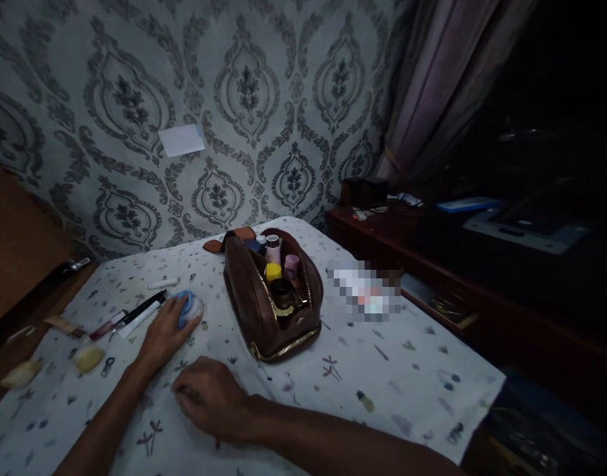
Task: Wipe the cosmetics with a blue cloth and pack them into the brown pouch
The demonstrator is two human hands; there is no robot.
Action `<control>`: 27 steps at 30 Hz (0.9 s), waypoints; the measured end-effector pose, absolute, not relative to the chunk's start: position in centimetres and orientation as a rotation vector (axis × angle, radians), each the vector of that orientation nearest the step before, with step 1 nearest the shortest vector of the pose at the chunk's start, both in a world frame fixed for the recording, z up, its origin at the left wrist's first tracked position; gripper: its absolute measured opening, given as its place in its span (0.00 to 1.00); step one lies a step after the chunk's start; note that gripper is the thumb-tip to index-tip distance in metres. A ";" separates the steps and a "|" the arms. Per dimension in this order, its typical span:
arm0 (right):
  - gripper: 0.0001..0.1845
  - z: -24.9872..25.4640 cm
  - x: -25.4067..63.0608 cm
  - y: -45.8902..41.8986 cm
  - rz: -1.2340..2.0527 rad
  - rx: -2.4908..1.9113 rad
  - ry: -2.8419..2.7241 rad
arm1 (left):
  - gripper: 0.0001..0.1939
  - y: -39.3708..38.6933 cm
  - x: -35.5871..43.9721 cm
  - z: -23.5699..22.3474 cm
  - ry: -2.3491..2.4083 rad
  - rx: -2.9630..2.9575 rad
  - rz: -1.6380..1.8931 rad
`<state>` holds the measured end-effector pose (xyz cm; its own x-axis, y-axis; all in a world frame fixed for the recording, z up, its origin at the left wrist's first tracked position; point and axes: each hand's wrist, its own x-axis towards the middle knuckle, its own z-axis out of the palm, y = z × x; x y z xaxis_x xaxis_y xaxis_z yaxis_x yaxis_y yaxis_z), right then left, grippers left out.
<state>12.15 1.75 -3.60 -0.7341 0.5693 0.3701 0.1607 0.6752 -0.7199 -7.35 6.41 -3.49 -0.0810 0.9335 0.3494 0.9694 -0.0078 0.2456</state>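
While a patterned white cloth (383,396) spans the lower frame, an open brown bag (246,304) stands at centre; lower-centre, the right hand (209,396) is curled, possible contents hidden; centre-left, the left hand (163,330) lays fingers over a blue-and-white item (192,312), grip unclear.

Grey damask-patterned wallpaper (248,99) (dimly lit) stretches beside a tied mauve curtain (440,73) and dark reddish cabinet (367,231).

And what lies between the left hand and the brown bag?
In the head view, the blue-and-white item at the left hand comes first, then just patterned cloth up to the brown bag.
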 end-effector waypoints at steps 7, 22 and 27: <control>0.39 -3.0 13.1 3.1 1.005 -0.720 -1.912 | 0.27 1.9 -4.9 -0.5 -2.213 -2.461 -1.234; 0.27 -4.4 12.5 5.1 1.305 -0.770 -1.709 | 0.23 0.5 -4.8 -1.1 -2.460 -2.157 -2.089; 0.23 -5.6 12.1 5.7 1.347 -0.792 -1.625 | 0.16 0.3 -4.6 -0.6 -2.285 -2.079 -1.849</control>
